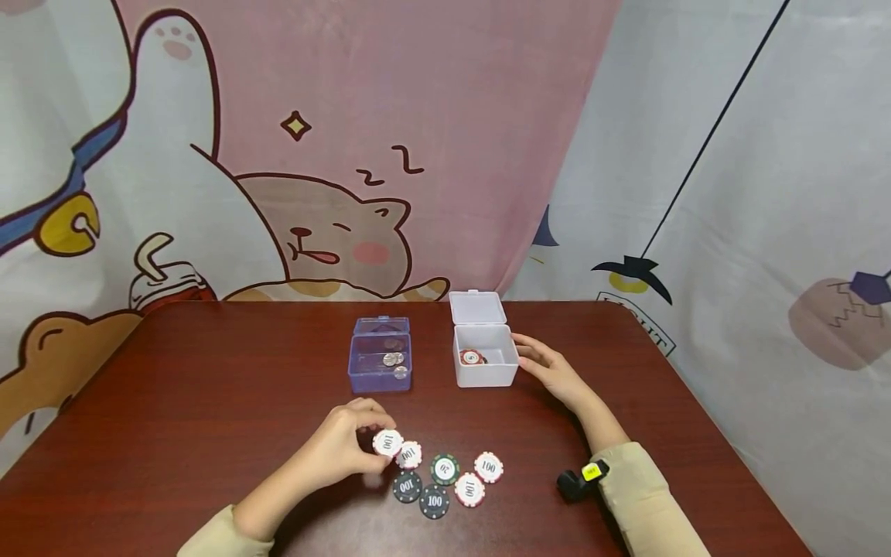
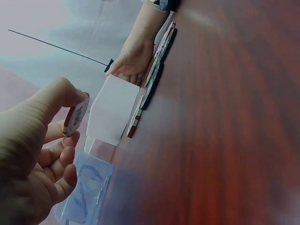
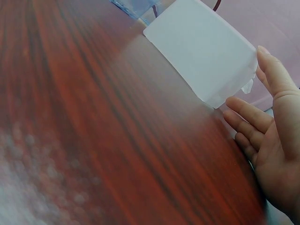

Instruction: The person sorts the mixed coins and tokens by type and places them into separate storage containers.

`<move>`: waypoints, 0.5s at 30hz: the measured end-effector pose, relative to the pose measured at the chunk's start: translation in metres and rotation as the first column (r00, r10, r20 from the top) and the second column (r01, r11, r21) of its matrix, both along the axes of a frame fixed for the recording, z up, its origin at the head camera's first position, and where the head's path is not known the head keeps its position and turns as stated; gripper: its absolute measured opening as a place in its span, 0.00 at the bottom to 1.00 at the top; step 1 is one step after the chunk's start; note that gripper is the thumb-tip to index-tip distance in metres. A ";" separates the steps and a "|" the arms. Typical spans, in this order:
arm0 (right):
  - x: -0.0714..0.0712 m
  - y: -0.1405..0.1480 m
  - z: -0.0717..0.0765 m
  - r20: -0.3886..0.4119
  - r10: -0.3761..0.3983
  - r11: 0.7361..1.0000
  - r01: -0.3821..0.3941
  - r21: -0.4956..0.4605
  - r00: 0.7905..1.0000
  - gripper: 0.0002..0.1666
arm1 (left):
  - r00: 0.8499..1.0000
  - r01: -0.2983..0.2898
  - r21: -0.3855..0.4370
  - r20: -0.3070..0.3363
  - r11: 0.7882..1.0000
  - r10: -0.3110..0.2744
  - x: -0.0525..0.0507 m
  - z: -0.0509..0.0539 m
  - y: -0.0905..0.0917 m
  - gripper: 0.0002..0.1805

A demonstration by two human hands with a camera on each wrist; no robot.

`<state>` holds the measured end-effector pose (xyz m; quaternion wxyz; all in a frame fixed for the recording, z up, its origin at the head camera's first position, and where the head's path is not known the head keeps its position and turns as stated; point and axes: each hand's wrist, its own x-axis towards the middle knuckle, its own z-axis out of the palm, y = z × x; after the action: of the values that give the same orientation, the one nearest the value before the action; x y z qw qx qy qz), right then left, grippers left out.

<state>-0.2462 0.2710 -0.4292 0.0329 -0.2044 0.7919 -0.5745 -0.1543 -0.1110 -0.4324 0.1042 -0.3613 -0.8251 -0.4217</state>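
Note:
My left hand (image 1: 339, 442) pinches a white poker chip (image 1: 387, 443) marked 100 between thumb and fingers. In the left wrist view that chip (image 2: 76, 116) is held tilted in the air, clear of the table. My right hand (image 3: 276, 136) is at the side of an open white plastic box (image 1: 486, 377), with its thumb against a corner and the other fingers loosely extended. Inside the white box lies a red-edged chip (image 1: 471, 357). Near the left hand, several chips lie on the table: white ones (image 1: 469, 490), black ones (image 1: 435, 502) and a green one (image 1: 444, 469).
A translucent blue box (image 1: 380, 382) with its lid up stands left of the white one and holds several coins (image 1: 393, 359). A black strap device with a yellow label (image 1: 592, 471) is at the right wrist. Behind the dark red table (image 1: 230, 371) hangs a printed curtain (image 1: 480, 155).

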 end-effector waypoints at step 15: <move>0.001 0.000 0.000 0.009 -0.006 1.000 0.006 -0.005 1.000 0.29 | 0.999 -0.048 0.039 0.021 0.998 0.048 -0.019 0.019 0.027 0.19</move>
<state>-0.2453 0.2713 -0.4289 0.0342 -0.1993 0.7909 -0.5776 -0.1731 -0.0840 -0.4139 0.1132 -0.3351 -0.8260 -0.4389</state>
